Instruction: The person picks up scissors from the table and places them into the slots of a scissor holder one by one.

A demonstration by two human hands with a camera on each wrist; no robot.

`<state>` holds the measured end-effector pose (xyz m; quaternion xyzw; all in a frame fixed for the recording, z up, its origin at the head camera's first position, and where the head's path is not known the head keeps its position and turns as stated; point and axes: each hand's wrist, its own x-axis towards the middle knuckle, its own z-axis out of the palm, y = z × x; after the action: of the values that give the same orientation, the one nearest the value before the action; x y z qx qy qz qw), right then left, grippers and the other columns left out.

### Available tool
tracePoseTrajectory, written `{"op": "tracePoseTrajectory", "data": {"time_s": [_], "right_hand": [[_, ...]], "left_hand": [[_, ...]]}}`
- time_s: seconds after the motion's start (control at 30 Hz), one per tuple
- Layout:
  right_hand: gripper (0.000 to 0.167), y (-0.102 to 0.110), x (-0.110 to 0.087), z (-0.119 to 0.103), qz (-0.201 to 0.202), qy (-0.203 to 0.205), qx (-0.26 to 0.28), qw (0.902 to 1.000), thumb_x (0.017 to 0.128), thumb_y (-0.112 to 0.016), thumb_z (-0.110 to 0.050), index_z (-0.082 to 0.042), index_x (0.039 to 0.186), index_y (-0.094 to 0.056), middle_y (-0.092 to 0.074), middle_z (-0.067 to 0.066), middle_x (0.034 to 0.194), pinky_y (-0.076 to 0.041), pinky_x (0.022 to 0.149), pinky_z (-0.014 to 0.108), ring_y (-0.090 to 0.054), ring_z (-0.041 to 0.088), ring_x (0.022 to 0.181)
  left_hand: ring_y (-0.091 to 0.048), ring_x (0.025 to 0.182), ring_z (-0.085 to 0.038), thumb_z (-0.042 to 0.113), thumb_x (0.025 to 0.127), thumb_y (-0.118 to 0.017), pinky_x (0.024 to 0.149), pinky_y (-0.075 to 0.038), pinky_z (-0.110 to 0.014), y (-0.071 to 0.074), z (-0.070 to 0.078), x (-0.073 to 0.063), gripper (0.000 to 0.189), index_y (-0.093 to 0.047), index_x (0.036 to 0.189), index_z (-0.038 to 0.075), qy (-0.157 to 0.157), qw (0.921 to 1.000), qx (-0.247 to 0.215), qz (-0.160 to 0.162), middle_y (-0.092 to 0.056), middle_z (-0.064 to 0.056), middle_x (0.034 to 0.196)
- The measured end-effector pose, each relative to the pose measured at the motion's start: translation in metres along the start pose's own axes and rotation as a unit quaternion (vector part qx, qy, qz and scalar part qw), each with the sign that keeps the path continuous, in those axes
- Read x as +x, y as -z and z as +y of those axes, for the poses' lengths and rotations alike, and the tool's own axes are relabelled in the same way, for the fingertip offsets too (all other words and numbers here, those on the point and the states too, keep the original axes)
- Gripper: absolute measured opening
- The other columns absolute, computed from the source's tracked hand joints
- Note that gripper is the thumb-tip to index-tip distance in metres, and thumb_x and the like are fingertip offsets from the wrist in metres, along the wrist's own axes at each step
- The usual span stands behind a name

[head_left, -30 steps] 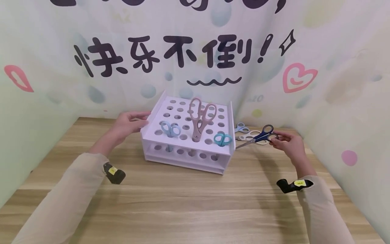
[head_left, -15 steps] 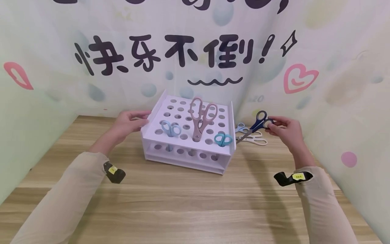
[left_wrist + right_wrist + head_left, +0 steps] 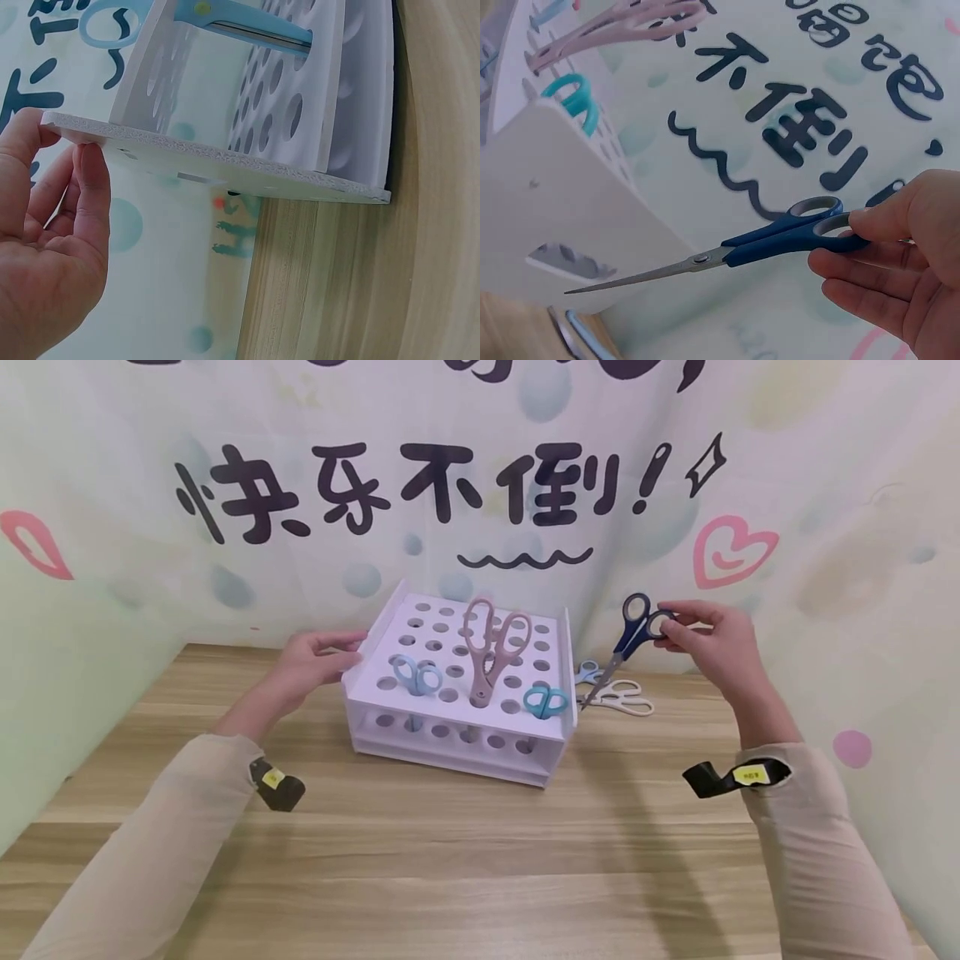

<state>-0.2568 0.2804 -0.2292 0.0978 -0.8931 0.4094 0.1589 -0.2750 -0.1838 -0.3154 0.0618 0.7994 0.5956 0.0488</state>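
In the head view my left hand (image 3: 306, 667) pinches the left side wall of a white holed rack (image 3: 450, 756); the left wrist view shows thumb and fingers on either face of that wall. My right hand (image 3: 716, 639) holds dark blue-handled scissors (image 3: 634, 637) by one finger loop, blades together, tip slanting down to the left beside the rack's right wall. Standing in the rack's holes are light blue scissors (image 3: 417, 677), large pink scissors (image 3: 483, 672) and small teal scissors (image 3: 545, 700), handles up.
On the wooden table (image 3: 420, 860), right of the rack, lie white-handled scissors (image 3: 626, 697) and light blue-handled scissors (image 3: 588, 671), partly hidden by the rack. A printed cloth (image 3: 300, 585) hangs close behind the rack.
My right hand has lifted the dark blue scissors upward, and they have tilted from nearly flat to steeply tip-down. The left hand stays on the rack.
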Motion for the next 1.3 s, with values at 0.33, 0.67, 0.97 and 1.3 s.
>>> {"op": "tracePoseTrajectory", "data": {"time_s": [0.33,0.67,0.97,1.3], "right_hand": [[0.034,0.007,0.009,-0.042,0.024,0.048,0.052,0.9972,0.087,-0.061,-0.01,0.005,0.117,-0.059,-0.06,-0.001,0.08,-0.048,0.075,0.011,-0.065,0.003,0.065],[0.033,0.006,0.014,-0.063,0.045,0.063,0.091,0.9928,0.086,-0.062,-0.006,0.006,0.116,-0.059,-0.061,-0.001,0.079,-0.049,0.079,0.014,-0.065,0.003,0.064],[0.031,-0.006,0.019,-0.065,0.044,0.067,0.081,0.9935,0.087,-0.06,-0.003,0.008,0.115,-0.06,-0.061,-0.004,0.079,-0.049,0.079,0.016,-0.064,0.002,0.063],[0.032,-0.03,0.022,-0.052,0.017,0.047,0.044,0.9978,0.088,-0.06,-0.009,0.003,0.118,-0.06,-0.058,0.006,0.086,-0.05,0.082,0.02,-0.064,0.001,0.067]], "left_hand": [[-0.053,0.098,-0.014,0.013,0.091,-0.057,0.082,-0.051,-0.024,0.005,-0.001,-0.002,0.047,-0.043,0.135,0.003,-0.001,0.9999,-0.006,0.01,-0.045,-0.015,0.121],[-0.054,0.097,-0.013,0.014,0.09,-0.059,0.081,-0.051,-0.023,0.007,-0.003,-0.001,0.048,-0.045,0.134,0.003,-0.004,0.9997,-0.016,0.018,-0.047,-0.012,0.118],[-0.052,0.101,-0.015,0.013,0.09,-0.058,0.082,-0.051,-0.022,0.004,-0.004,-0.001,0.047,-0.045,0.134,0.004,0.0,0.9996,-0.022,0.016,-0.046,-0.014,0.119],[-0.052,0.105,-0.02,0.01,0.09,-0.058,0.082,-0.051,-0.025,0.0,-0.007,0.002,0.046,-0.046,0.133,0.002,-0.01,0.9992,-0.036,0.015,-0.047,-0.014,0.119]]}}
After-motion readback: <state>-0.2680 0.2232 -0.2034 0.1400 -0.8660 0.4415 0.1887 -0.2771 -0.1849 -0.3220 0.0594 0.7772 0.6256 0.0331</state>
